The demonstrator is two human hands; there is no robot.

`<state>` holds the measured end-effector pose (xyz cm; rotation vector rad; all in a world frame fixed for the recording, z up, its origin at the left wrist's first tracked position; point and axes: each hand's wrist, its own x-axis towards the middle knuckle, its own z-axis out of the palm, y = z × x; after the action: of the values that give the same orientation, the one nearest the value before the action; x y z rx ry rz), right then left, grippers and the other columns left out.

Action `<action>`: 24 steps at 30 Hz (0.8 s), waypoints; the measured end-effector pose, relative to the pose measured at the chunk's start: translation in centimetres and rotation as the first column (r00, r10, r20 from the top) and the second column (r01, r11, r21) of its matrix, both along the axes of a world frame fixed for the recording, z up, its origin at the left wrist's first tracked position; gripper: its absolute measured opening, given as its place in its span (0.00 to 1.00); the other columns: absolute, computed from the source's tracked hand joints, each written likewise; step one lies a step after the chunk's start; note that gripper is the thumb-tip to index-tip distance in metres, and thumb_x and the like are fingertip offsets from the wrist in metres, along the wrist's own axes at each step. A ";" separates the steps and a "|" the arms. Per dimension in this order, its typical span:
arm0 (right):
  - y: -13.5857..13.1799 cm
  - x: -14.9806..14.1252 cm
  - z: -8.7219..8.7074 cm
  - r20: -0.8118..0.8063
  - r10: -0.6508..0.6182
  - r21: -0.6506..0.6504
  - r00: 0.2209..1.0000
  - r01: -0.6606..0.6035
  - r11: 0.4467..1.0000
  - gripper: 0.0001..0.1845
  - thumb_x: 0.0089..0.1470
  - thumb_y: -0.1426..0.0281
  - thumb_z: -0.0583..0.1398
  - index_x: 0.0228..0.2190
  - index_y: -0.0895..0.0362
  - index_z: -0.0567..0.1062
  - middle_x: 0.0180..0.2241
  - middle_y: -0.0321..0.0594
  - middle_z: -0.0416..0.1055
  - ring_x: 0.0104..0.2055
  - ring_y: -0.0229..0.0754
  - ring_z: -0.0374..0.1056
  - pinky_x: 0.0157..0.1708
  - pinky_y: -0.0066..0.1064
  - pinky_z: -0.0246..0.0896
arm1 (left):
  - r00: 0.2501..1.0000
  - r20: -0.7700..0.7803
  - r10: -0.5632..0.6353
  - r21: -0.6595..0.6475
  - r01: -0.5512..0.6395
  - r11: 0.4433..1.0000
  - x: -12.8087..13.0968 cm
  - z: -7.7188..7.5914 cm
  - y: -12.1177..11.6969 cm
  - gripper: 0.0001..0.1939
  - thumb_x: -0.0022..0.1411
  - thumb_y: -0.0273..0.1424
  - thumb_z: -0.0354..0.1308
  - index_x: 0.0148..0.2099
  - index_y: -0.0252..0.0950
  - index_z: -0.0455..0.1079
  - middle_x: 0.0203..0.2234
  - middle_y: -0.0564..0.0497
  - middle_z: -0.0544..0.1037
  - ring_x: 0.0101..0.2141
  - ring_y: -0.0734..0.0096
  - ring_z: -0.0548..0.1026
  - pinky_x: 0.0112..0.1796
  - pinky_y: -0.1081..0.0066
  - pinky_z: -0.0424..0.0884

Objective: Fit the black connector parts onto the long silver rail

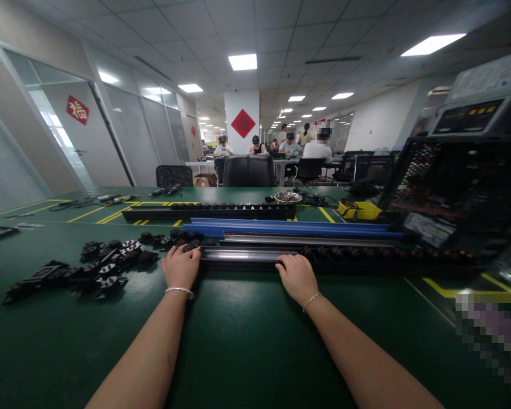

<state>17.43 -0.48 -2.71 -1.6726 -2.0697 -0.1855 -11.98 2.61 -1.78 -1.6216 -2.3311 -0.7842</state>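
Note:
A long metal channel (242, 255), silver inside with black edges, lies across the green table in front of me. A row of small black modules (366, 254) fills its right stretch; the left stretch is bare. My left hand (181, 268) is closed round the channel's left end, with some black parts just beyond its fingertips. Over the front edge, near where the modules begin, curl the fingers of my right hand (297, 277). Loose black socket-like modules (111, 264) lie heaped left of my left hand.
Behind the channel lie a blue rail (289, 227), a silver rail (310, 239) and another black channel (208, 213) with modules. A metal bowl (288, 197) and yellow tray (360, 210) stand farther back. An open equipment case (455, 187) rises at right. Other people sit beyond.

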 end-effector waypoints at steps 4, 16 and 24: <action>-0.1 0.0 0.1 0.004 -0.006 0.001 1.000 0.006 1.000 0.11 0.59 0.68 0.53 0.37 0.54 0.74 0.38 0.41 0.75 0.42 0.43 0.67 0.49 0.35 0.50 | 1.000 -0.007 0.002 0.013 -0.001 1.000 -0.6 -0.2 0.3 0.19 0.62 0.37 0.45 0.44 0.47 0.77 0.51 0.52 0.74 0.56 0.58 0.63 0.54 0.60 0.59; -0.1 -0.1 0.1 0.001 -0.007 -0.007 1.000 0.007 1.000 0.11 0.59 0.68 0.53 0.38 0.55 0.74 0.39 0.41 0.75 0.43 0.43 0.67 0.51 0.36 0.49 | 0.999 -0.040 -0.008 -0.008 0.007 1.000 -2.3 -0.1 0.9 0.19 0.61 0.35 0.45 0.40 0.42 0.79 0.45 0.48 0.77 0.53 0.59 0.67 0.53 0.64 0.61; -0.1 -0.1 0.1 -0.011 -0.007 -0.002 1.000 0.007 1.000 0.11 0.59 0.68 0.53 0.37 0.55 0.75 0.38 0.40 0.75 0.43 0.43 0.67 0.50 0.36 0.50 | 0.975 0.219 0.039 -0.024 -0.035 0.999 -2.8 -0.2 0.9 0.24 0.63 0.41 0.41 0.44 0.41 0.78 0.56 0.49 0.69 0.48 0.55 0.72 0.46 0.63 0.68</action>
<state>17.38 -0.61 -2.56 -1.6790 -2.0568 -0.1761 -14.74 3.51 -1.94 -1.5659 -2.5174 -0.9805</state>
